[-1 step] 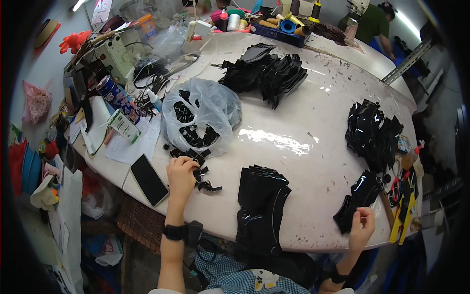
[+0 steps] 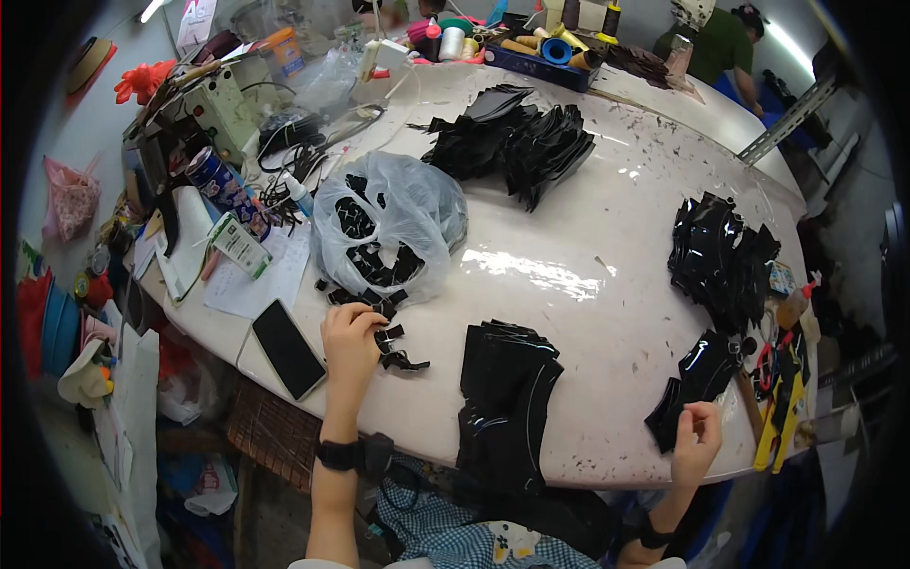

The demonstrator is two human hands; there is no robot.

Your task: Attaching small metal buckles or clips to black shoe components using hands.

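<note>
My left hand point(image 2: 351, 343) reaches among small black strap pieces point(image 2: 403, 362), some with shiny metal bits, beside a translucent plastic bag point(image 2: 431, 213) holding more of them. Its fingertips are pinched together at one of these straps. My right hand point(image 2: 697, 444) is at the table's near right, its fingers curled toward the thumb beside glossy black cut pieces point(image 2: 703, 368). Anything between those fingers is too small or hidden to make out. Between my hands lies a stack of glossy black cut pieces point(image 2: 507, 398), overlapping and reaching the near table edge.
A phone point(image 2: 289, 349) lies left of my left hand. Larger black piles point(image 2: 550, 147) sit at the back and right point(image 2: 716, 256). Yellow-handled tools point(image 2: 782, 417) lie at the right edge. A blue tray point(image 2: 536, 66) carries thread spools. Another person point(image 2: 711, 52) is at the far right.
My right hand has shifted very slightly to the left. The left hand stays at the strap pieces, and the other things have not moved.
</note>
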